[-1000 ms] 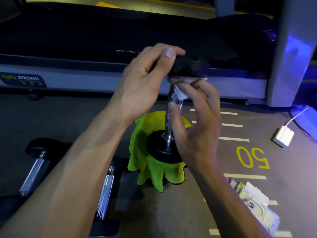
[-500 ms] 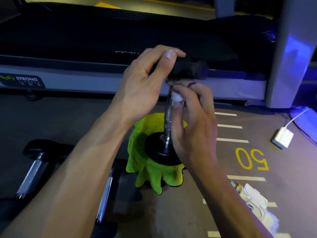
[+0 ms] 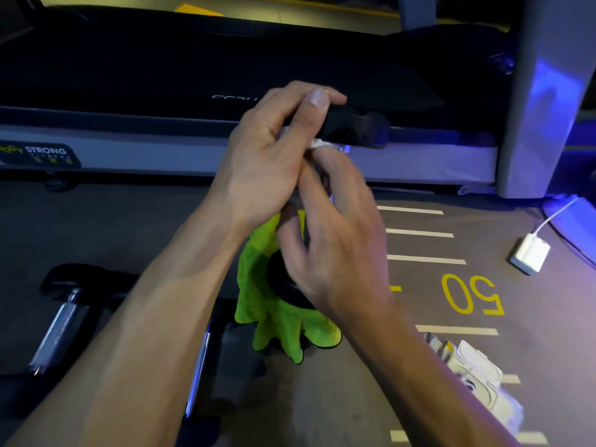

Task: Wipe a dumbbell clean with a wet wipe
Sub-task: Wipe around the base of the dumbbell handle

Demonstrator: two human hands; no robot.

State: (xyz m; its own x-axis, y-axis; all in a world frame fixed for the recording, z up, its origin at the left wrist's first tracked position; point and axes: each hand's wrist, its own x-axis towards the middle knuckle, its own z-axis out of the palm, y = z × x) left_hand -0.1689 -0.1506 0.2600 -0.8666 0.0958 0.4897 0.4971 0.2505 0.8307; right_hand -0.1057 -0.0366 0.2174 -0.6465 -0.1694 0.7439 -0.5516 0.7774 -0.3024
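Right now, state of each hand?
Left hand: grips the dumbbell by its top head.
Right hand: blurred, at the handle with the wipe; grip cannot be told.

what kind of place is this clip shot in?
Most likely a gym floor. A treadmill runs across the back, spare dumbbells lie on the rubber floor, and that floor carries painted distance lines and a yellow "50" marking.
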